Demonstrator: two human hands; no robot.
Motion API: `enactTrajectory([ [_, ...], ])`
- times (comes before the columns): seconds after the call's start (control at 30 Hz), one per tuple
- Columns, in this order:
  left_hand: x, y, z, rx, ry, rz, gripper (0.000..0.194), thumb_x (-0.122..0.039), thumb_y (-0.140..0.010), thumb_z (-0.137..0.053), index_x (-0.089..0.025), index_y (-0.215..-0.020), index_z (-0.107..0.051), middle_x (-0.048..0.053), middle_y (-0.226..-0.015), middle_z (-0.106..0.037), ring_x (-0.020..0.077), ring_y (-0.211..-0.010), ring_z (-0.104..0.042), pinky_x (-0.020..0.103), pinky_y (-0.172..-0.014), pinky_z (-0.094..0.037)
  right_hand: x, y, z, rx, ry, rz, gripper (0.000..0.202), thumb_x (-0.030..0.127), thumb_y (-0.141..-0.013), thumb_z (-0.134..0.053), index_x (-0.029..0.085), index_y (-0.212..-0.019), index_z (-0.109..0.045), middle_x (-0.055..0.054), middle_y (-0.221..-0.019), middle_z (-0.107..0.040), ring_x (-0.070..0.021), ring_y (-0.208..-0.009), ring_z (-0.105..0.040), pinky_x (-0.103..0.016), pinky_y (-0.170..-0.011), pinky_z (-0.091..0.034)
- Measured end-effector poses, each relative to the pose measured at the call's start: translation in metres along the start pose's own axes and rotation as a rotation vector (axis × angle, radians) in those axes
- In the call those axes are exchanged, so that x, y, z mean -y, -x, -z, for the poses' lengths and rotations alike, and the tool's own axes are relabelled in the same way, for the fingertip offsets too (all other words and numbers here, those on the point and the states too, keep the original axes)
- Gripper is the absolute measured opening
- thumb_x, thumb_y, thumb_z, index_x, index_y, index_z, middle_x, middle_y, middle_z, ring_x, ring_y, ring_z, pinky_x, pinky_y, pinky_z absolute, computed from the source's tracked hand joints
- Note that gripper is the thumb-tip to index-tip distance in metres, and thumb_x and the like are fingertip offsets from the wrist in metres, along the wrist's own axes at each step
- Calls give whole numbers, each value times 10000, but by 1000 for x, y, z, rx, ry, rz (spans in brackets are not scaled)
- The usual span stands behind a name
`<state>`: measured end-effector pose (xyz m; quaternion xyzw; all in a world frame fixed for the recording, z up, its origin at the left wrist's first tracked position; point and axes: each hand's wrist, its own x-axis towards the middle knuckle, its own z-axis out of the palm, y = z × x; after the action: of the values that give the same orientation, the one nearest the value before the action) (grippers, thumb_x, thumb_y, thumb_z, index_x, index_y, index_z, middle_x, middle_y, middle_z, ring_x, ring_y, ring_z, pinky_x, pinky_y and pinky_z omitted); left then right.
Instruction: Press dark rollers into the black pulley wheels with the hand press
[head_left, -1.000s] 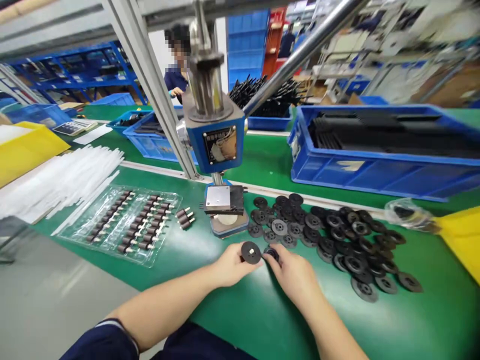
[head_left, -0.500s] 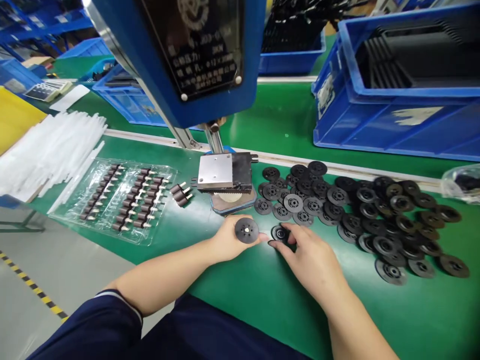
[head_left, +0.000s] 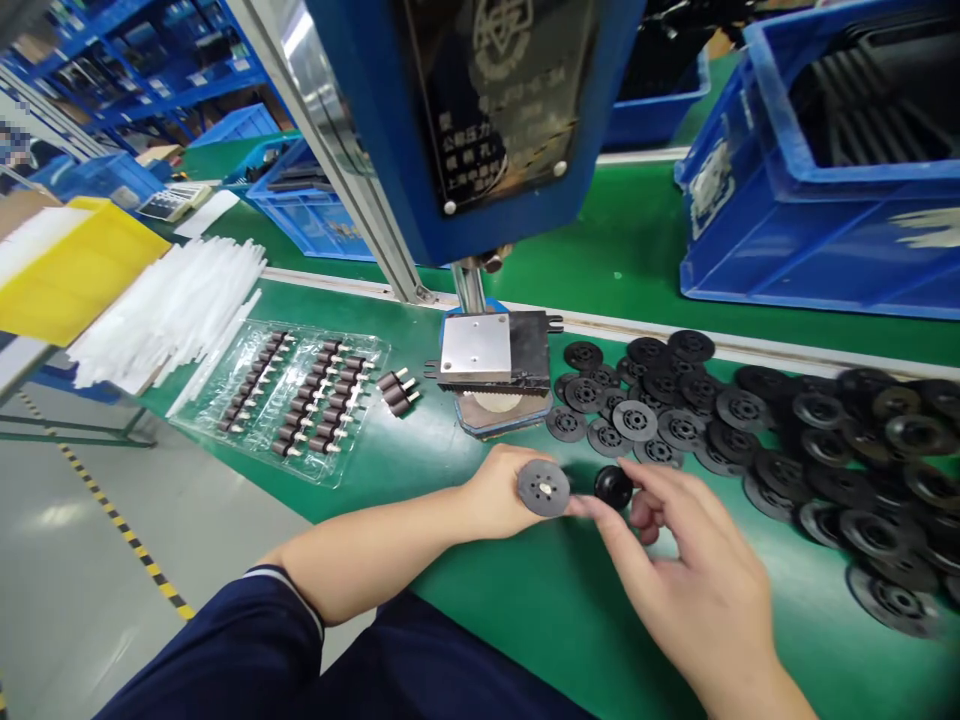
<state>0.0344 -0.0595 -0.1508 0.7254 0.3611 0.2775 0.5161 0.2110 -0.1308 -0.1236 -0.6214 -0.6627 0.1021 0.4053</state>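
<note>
My left hand (head_left: 496,494) is closed around a black slotted disc (head_left: 544,488), with a pale pin end showing at its centre. What lies under the disc inside that hand is hidden. Just to the right, my right hand (head_left: 694,560) grips a small black round part (head_left: 613,487) at its edge with the fingertips. Its thumb reaches left, close to the left fingertips; whether they touch I cannot tell. Beyond both hands stands a blue press (head_left: 510,225), over a metal block (head_left: 475,345) on its base.
Many black discs (head_left: 742,408) lie heaped at right. At left, a clear plastic tray (head_left: 352,462) holds rows of dark cylinders with pale pins, and several loose cylinders (head_left: 397,393) sit beside it. White tubes (head_left: 180,310) and a blue crate (head_left: 795,245) are farther out.
The view has swung left, so everything sits farther right. The right hand's round part now shows a darker, domed face, and that thumb has stretched toward the left hand. The left hand still holds its disc.
</note>
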Motion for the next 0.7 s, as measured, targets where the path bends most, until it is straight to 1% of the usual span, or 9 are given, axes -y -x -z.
enactTrajectory([
  [0.07,3,0,1,28,-38,-42,322,-359,-761,-688,-164,-598,-490,-29,-577,-468,92,-556,-416,236,-557,-333,11,3,-1,-2,-69,63,369,286,-871,-653,178,-1213,-566,-68,-990,-587,-121,-715,-532,-266,-655,-481],
  [0.17,6,0,1,46,-62,-66,294,-328,-740,-676,-178,-603,-463,-27,-574,-455,108,-559,-424,248,-565,-335,18,9,-6,32,-111,145,430,251,-842,-693,162,-1238,-551,-90,-1057,-582,-146,-807,-572,-278,-704,-505],
  [0.23,8,0,0,75,-55,-96,341,-393,-726,-689,-187,-604,-446,-20,-580,-449,122,-568,-428,262,-575,-344,18,12,-9,62,-120,184,442,247,-833,-707,148,-1233,-547,-97,-1074,-586,-166,-885,-586,-290,-758,-516],
  [0.3,8,1,-1,102,-42,-129,401,-490,-729,-682,-194,-611,-439,-12,-589,-441,137,-578,-426,278,-587,-354,17,15,-12,76,-120,208,432,237,-838,-704,139,-1226,-542,-93,-1049,-601,-175,-912,-588,-304,-797,-516],
  [0.4,7,2,-2,126,-50,-118,460,-614,-751,-620,-198,-638,-460,9,-613,-460,156,-599,-434,301,-602,-367,17,17,-13,69,-102,224,401,235,-848,-693,139,-1206,-539,-80,-981,-622,-180,-881,-589,-323,-798,-512],
  [0.47,5,2,-3,132,-68,-94,490,-660,-754,-587,-198,-639,-471,17,-615,-469,162,-604,-440,308,-602,-371,18,17,-13,62,-85,220,384,248,-847,-695,140,-1183,-544,-78,-961,-628,-185,-863,-592,-330,-784,-512],
  [0.53,4,1,-3,128,-82,-89,490,-654,-763,-581,-196,-628,-471,12,-600,-462,158,-592,-440,305,-591,-368,19,18,-13,55,-69,209,370,262,-845,-697,138,-1161,-550,-79,-948,-630,-189,-856,-596,-332,-776,-514],
  [0.7,4,2,-4,113,-70,-145,398,-523,-802,-603,-195,-624,-464,2,-597,-461,148,-586,-443,293,-587,-355,20,18,-15,52,-47,204,348,277,-853,-689,131,-1136,-550,-77,-926,-627,-189,-854,-597,-326,-769,-515],
])
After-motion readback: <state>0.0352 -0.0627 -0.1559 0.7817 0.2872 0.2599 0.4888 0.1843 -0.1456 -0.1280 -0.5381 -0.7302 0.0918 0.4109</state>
